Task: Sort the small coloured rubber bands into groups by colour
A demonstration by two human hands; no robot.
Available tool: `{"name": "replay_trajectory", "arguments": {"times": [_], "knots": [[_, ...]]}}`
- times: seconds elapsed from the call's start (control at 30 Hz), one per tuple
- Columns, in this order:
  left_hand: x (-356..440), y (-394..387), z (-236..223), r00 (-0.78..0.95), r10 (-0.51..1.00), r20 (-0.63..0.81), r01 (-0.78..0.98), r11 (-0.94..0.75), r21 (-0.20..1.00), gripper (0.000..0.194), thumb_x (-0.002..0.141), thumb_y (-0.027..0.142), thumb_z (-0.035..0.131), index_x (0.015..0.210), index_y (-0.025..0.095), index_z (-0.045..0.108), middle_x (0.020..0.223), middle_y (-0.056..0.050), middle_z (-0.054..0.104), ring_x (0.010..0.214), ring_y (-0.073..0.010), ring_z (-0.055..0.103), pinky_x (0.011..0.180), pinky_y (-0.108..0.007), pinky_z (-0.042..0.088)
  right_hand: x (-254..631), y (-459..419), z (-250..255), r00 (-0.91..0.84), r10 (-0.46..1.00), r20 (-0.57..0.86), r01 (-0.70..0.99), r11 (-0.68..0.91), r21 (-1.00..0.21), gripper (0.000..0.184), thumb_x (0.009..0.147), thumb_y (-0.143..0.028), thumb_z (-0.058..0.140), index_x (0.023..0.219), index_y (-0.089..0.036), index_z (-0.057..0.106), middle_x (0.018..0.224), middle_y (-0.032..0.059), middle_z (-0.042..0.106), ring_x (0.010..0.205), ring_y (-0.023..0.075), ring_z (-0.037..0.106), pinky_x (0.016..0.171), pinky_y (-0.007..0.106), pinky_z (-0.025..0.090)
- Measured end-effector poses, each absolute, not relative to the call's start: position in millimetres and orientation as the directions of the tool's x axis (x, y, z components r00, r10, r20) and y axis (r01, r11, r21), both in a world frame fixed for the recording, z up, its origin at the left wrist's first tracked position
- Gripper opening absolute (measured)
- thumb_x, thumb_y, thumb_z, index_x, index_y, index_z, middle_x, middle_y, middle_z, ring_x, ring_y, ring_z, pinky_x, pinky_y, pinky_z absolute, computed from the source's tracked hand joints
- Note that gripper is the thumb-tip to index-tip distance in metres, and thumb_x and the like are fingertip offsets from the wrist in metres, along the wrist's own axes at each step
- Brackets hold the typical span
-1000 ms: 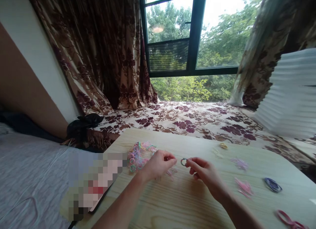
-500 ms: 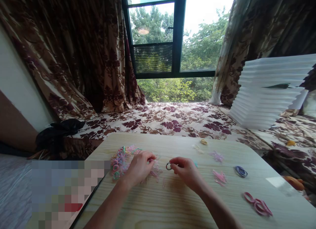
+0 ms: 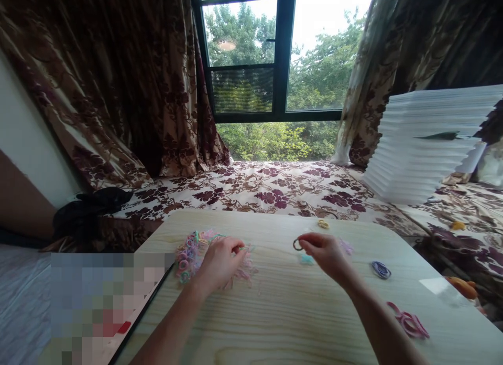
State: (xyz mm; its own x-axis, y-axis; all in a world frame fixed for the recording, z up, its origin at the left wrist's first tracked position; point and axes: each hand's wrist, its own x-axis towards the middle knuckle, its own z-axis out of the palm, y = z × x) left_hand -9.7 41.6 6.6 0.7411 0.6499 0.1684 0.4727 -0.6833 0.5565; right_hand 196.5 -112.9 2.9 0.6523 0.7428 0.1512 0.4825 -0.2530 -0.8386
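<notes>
Between the thumb and fingers of my right hand (image 3: 324, 254) is a small dark hair tie (image 3: 295, 245), held up over the table. Just below it lies a little bunch of teal elastic bands (image 3: 306, 259). My left hand (image 3: 222, 260) rests at the right part of a mixed pile of colourful hair ties (image 3: 188, 257), fingers bent and pinched together; whatever is in them is too small to make out. Purple bands (image 3: 347, 246) show partly behind my right wrist. A yellow hair tie (image 3: 323, 224) sits beyond my right hand.
On the right of the wooden table (image 3: 251, 323) lie blue-purple hair ties (image 3: 381, 270) and pink hair ties (image 3: 414, 325). A stack of white foam sheets (image 3: 416, 150) stands beyond, at right. A black bag (image 3: 92, 213) lies back left, near the curtain (image 3: 176, 103).
My right hand has moved right and slightly away from me with the dark hair tie, uncovering the teal bands. My left hand stays at the pile. The forearm now hides the small pink bands.
</notes>
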Motion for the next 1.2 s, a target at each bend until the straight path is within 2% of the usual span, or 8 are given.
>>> {"name": "replay_trajectory", "arguments": {"times": [0.17, 0.3, 0.4, 0.57, 0.7, 0.87, 1.03, 1.2], "knots": [[-9.6, 42.5, 5.4, 0.744, 0.642, 0.184, 0.458, -0.691, 0.559, 0.020, 0.078, 0.023, 0.051, 0.082, 0.019, 0.070, 0.079, -0.003, 0.068, 0.077, -0.0144, 0.057, 0.073, -0.023, 0.039, 243.3, -138.1, 3.5, 0.761, 0.632, 0.146, 0.489, -0.412, -0.769, 0.032, 0.066, -0.038, 0.055, 0.079, -0.015, 0.073, 0.061, 0.0042, 0.069, 0.056, 0.0163, 0.058, 0.052, 0.025, 0.040], [-9.7, 42.4, 5.8, 0.746, 0.642, 0.176, 0.466, -0.692, 0.551, 0.019, 0.078, 0.024, 0.052, 0.080, 0.019, 0.070, 0.078, -0.003, 0.068, 0.077, -0.0146, 0.057, 0.073, -0.023, 0.038, 253.6, -151.7, 7.2, 0.789, 0.607, 0.097, 0.543, -0.614, -0.573, 0.027, 0.067, -0.034, 0.054, 0.075, -0.019, 0.074, 0.059, 0.0036, 0.069, 0.058, 0.0185, 0.060, 0.052, 0.026, 0.039], [-10.1, 41.9, 7.1, 0.739, 0.649, 0.178, 0.483, -0.696, 0.532, 0.017, 0.078, 0.023, 0.052, 0.079, 0.019, 0.069, 0.079, -0.003, 0.067, 0.078, -0.0149, 0.057, 0.074, -0.023, 0.038, 251.5, -153.3, 9.4, 0.790, 0.609, 0.077, 0.561, -0.666, -0.492, 0.021, 0.066, -0.032, 0.056, 0.070, -0.021, 0.074, 0.064, 0.0037, 0.071, 0.063, 0.0198, 0.062, 0.054, 0.026, 0.039], [-10.0, 40.7, 9.6, 0.738, 0.662, 0.133, 0.522, -0.684, 0.509, 0.018, 0.077, 0.020, 0.050, 0.077, 0.018, 0.069, 0.077, -0.003, 0.067, 0.077, -0.0149, 0.056, 0.073, -0.023, 0.037, 245.9, -149.8, 8.8, 0.795, 0.604, 0.056, 0.557, -0.692, -0.459, 0.018, 0.065, -0.030, 0.057, 0.059, -0.023, 0.073, 0.056, 0.0040, 0.068, 0.057, 0.0194, 0.060, 0.048, 0.025, 0.036], [-9.9, 40.7, 9.1, 0.738, 0.660, 0.139, 0.522, -0.690, 0.502, 0.019, 0.077, 0.020, 0.050, 0.074, 0.018, 0.068, 0.075, -0.003, 0.067, 0.075, -0.0145, 0.056, 0.072, -0.023, 0.036, 247.0, -151.6, 14.1, 0.807, 0.586, 0.073, 0.551, -0.703, -0.449, 0.020, 0.067, -0.033, 0.056, 0.066, -0.024, 0.074, 0.061, 0.0042, 0.070, 0.061, 0.0206, 0.061, 0.051, 0.026, 0.037], [-10.2, 41.4, 7.0, 0.737, 0.656, 0.163, 0.517, -0.702, 0.490, 0.018, 0.076, 0.019, 0.050, 0.072, 0.019, 0.067, 0.073, -0.002, 0.066, 0.074, -0.0143, 0.056, 0.070, -0.023, 0.035, 265.9, -175.5, 28.8, 0.901, 0.414, 0.127, 0.425, -0.786, -0.449, 0.030, 0.068, -0.040, 0.055, 0.084, -0.023, 0.074, 0.075, 0.0089, 0.071, 0.065, 0.0239, 0.061, 0.053, 0.030, 0.039], [-10.0, 41.3, 6.8, 0.734, 0.661, 0.154, 0.526, -0.697, 0.488, 0.017, 0.077, 0.020, 0.050, 0.074, 0.019, 0.067, 0.076, -0.002, 0.066, 0.077, -0.0150, 0.056, 0.071, -0.024, 0.035, 292.6, -208.9, 31.4, 0.964, 0.188, 0.187, 0.247, -0.893, -0.376, 0.030, 0.069, -0.042, 0.056, 0.084, -0.024, 0.074, 0.080, 0.0160, 0.069, 0.053, 0.0221, 0.056, 0.050, 0.033, 0.038], [-10.0, 42.6, 5.7, 0.734, 0.663, 0.143, 0.541, -0.700, 0.466, 0.017, 0.077, 0.020, 0.051, 0.074, 0.019, 0.067, 0.076, -0.002, 0.067, 0.078, -0.0153, 0.056, 0.073, -0.024, 0.036, 309.7, -214.0, 21.1, 0.957, 0.199, 0.210, 0.263, -0.902, -0.342, 0.032, 0.070, -0.044, 0.052, 0.078, -0.025, 0.075, 0.073, 0.0167, 0.067, 0.042, 0.0159, 0.048, 0.047, 0.033, 0.035]]}}
